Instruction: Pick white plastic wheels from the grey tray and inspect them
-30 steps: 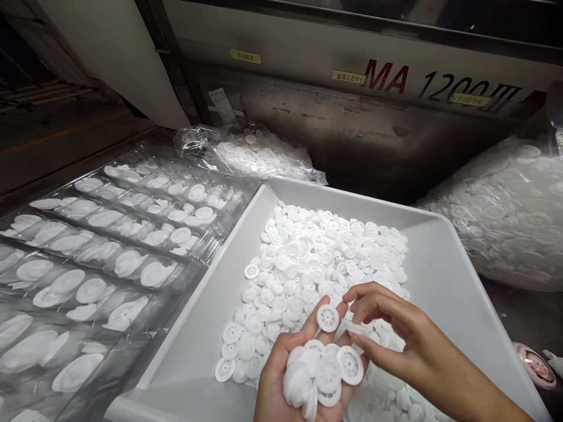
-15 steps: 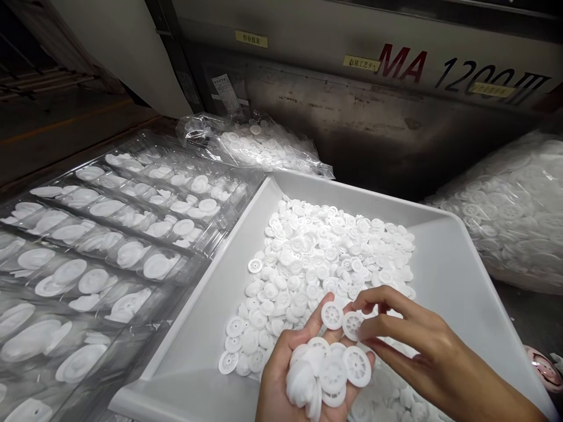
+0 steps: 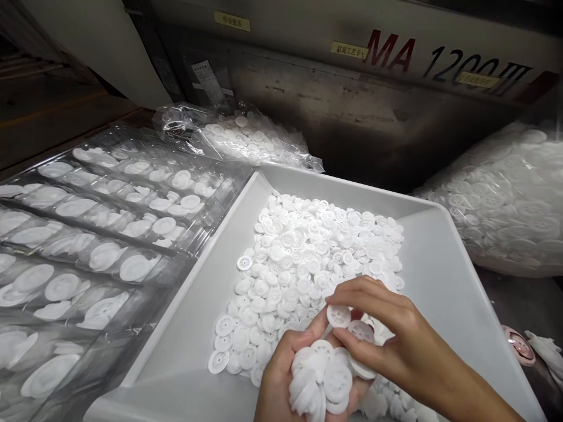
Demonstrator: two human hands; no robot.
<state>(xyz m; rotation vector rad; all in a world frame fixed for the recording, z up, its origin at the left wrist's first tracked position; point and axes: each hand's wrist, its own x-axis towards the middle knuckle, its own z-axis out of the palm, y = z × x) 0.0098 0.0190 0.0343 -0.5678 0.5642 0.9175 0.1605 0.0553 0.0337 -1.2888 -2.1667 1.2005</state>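
White plastic wheels [image 3: 323,375] fill my cupped left hand [image 3: 285,375] — my right hand [image 3: 387,340] pinches one wheel [image 3: 338,316] above them; the grey tray [image 3: 440,275] holds a heap [image 3: 316,258] more.

Bare floor of the tray [image 3: 185,363] shows at lower left and along its right side, open to a hand. The wheel pile [image 3: 316,252] fills the tray's centre; the clear trays [image 3: 88,234] crowd the left of the frame. Bags [image 3: 505,199] block the right and upper centre, the machine [image 3: 352,105] behind.
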